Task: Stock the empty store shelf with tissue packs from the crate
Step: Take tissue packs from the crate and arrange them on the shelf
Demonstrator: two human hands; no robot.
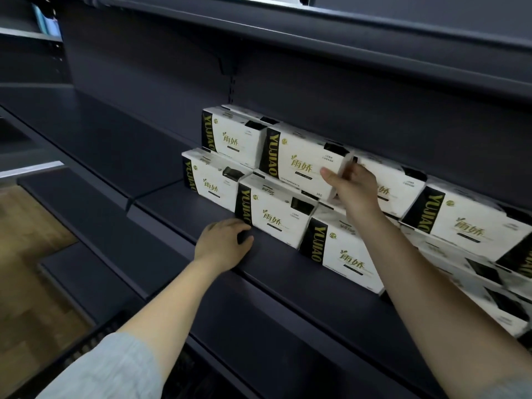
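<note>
Both arms extended forward, right reaching higher than left.
Left hand (pixel 221 244) palm-down, fingers (pixel 244 236) loosely curled, resting on the shelf (pixel 288 272) edge; grey sleeve at the upper arm. Right hand (pixel 349 185) raised, bare forearm, thumb in front and fingers behind pinching the end of a tissue pack (pixel 302 162).

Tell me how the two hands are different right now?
The right hand is up high, gripping a tissue pack in the top row. The left hand is down low, resting on the dark shelf, holding nothing. Both reach toward the same stack of packs.
</note>
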